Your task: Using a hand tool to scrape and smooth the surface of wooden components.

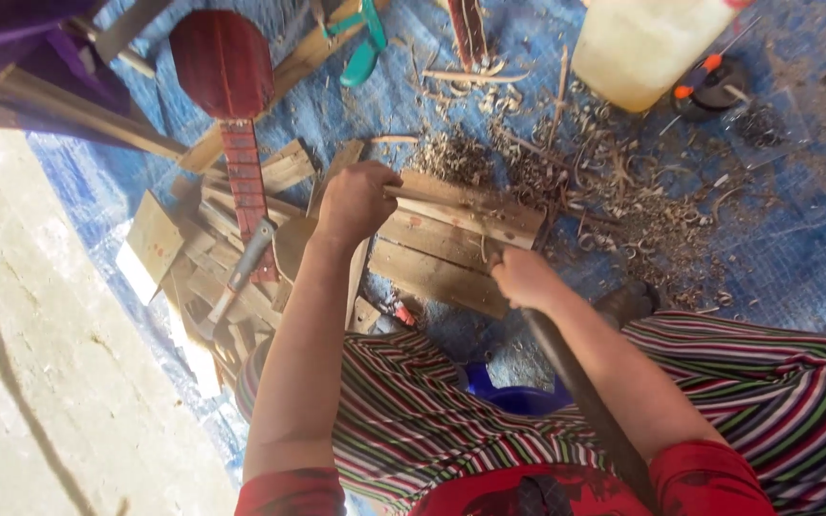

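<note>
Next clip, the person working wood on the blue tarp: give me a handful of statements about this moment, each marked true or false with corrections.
1. The left hand grips the end of a pale wooden slat. True.
2. The right hand is empty. False: it holds a long dark handle.
3. A dark red ukulele-shaped instrument lies on the blue tarp. True.
4. The translucent plastic jug lies between the person's knees. False: it stands at the far side, beyond the wood shavings.
5. The person wears striped trousers. True.
</note>
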